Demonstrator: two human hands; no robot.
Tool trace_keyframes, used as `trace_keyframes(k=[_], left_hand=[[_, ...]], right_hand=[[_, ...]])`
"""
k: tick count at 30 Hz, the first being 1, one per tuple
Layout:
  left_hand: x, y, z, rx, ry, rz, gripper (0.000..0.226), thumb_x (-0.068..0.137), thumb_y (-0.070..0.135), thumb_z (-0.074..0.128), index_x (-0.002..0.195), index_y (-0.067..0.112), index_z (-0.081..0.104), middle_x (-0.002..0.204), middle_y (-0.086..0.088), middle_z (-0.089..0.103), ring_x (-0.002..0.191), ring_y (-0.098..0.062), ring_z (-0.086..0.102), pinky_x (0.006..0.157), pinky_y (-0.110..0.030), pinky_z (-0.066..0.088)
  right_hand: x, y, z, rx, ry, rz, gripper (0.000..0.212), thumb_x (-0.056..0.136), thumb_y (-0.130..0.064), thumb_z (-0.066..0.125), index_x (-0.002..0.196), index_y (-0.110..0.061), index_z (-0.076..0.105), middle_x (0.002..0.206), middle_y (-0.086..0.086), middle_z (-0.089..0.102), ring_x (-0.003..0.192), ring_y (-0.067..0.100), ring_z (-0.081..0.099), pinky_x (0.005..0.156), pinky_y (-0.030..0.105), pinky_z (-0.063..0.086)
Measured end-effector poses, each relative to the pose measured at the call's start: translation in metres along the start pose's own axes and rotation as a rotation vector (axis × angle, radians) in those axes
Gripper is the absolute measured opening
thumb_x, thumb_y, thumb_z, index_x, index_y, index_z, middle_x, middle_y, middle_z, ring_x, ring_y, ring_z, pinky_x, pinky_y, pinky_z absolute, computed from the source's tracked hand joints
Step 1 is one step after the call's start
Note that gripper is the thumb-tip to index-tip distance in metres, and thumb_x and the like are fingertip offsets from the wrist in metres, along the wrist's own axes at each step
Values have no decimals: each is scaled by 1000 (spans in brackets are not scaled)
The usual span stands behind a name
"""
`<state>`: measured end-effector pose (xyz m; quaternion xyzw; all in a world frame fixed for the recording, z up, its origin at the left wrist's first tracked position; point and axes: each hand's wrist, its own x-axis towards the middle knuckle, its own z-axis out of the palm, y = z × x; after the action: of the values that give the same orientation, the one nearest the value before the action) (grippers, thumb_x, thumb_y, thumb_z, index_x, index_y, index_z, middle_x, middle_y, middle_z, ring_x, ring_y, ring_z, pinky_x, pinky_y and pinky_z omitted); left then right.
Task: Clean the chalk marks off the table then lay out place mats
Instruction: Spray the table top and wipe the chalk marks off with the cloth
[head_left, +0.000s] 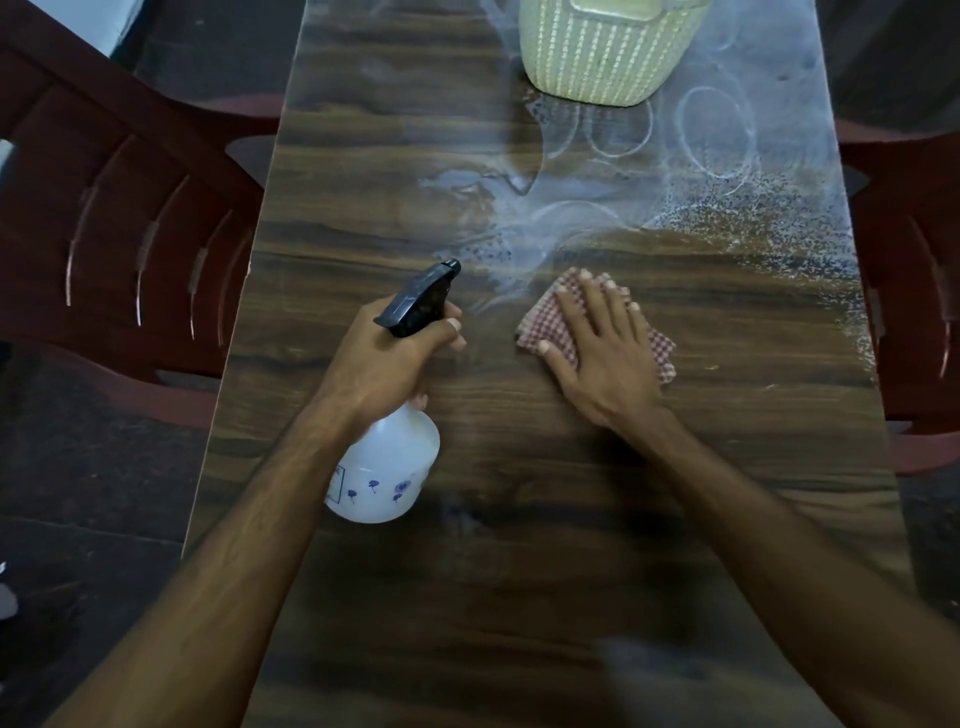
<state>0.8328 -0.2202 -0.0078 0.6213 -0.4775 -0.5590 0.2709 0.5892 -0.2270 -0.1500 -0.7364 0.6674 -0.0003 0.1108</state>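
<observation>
The left hand (392, 358) is held above the tabletop (519, 519) with its forearm stretched in from the lower left; its grip is clenched around the neck of a spray bottle (387, 467), the fingers curled at the black trigger head (418, 299), whose nozzle is pointed away from the person toward the far end. The bottle is of white translucent plastic with a rounded body, printed with small blue flower shapes and a boxed label whose writing cannot be read. The right hand (602, 343) is laid flat, fingers straight and slightly spread, pressed on a folded cloth (556, 325) of red and white checked weave, which lies on the tabletop just right of the bottle's nozzle. The tabletop is of glossy dark wood-grain. Chalk marks (711, 135), drawn as white loops and circles, are spread over the far right part, beyond the cloth, with speckled wet droplets across them. A pale ribbed woven basket (587, 57) is stood at the far end, touching the marks. Dark red plastic chairs (130, 218) are set at both sides.
</observation>
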Motion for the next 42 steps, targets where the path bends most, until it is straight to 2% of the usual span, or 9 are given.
trace_keyframes(k=[5, 10, 16, 25, 30, 33, 35, 38, 42], left_hand=[[9, -9, -19, 15, -17, 28, 10, 95, 17, 60, 102, 13, 66, 93, -7, 73, 40, -6, 51, 41, -23, 42], [14, -14, -37, 21, -22, 34, 14, 95, 20, 60, 104, 12, 66, 94, -6, 74, 36, -12, 48, 44, -25, 45], [20, -8, -52, 44, -58, 53, 15, 95, 21, 60, 106, 12, 65, 94, -4, 74, 36, -13, 48, 46, -26, 47], [25, -16, -72, 24, -72, 51, 18, 95, 24, 59, 108, 14, 65, 98, -1, 74, 39, -12, 48, 47, -22, 46], [23, -21, -80, 11, -57, 34, 21, 94, 24, 59, 111, 13, 64, 97, -3, 74, 39, -11, 48, 47, -21, 47], [21, -18, -79, 26, -54, 44, 23, 94, 23, 59, 112, 9, 63, 96, -17, 71, 39, -13, 49, 48, -23, 47], [21, -15, -78, 23, -55, 54, 20, 95, 21, 59, 109, 9, 64, 95, -22, 69, 38, -14, 48, 48, -25, 46], [20, -12, -77, 27, -67, 60, 16, 95, 22, 58, 107, 12, 65, 95, -4, 74, 36, -13, 47, 50, -27, 49], [13, -13, -74, 25, -70, 64, 16, 95, 22, 58, 106, 13, 66, 97, -2, 74, 36, -13, 46, 51, -28, 49]], right_hand=[[74, -11, -15, 53, 60, 210, 73, 98, -64, 23, 158, -23, 15, 167, 9, 6, 153, 30, 2, 123, 49, 1], [111, -75, -12, 33, 3, 59, 76, 96, -68, 17, 159, -27, 11, 167, 6, -1, 153, 28, -4, 123, 47, -2], [39, -84, 3, -10, -18, -129, 75, 95, -71, 12, 159, -31, 4, 167, 3, -4, 153, 23, -6, 124, 46, -1], [107, -68, -12, 14, 26, 178, 76, 95, -70, 17, 158, -28, 14, 167, 4, 2, 153, 27, -2, 122, 46, -2], [116, -136, -4, 11, -14, -20, 77, 93, -73, 15, 158, -31, 9, 167, 4, -2, 153, 26, -4, 121, 47, -4], [69, -153, 6, 18, -14, -142, 75, 94, -71, 11, 158, -32, 10, 167, 4, 0, 153, 24, -4, 123, 45, -4], [36, -147, 12, 24, -26, -141, 74, 95, -72, 11, 158, -34, 10, 167, 2, 0, 153, 21, -5, 123, 45, -3], [10, -109, 15, 17, -30, -42, 73, 94, -74, 11, 157, -37, 4, 166, -1, -7, 153, 20, -7, 122, 44, -5], [35, -57, -4, -8, 19, 160, 76, 93, -73, 11, 158, -33, 12, 167, 3, 1, 153, 24, -1, 123, 47, 1]])
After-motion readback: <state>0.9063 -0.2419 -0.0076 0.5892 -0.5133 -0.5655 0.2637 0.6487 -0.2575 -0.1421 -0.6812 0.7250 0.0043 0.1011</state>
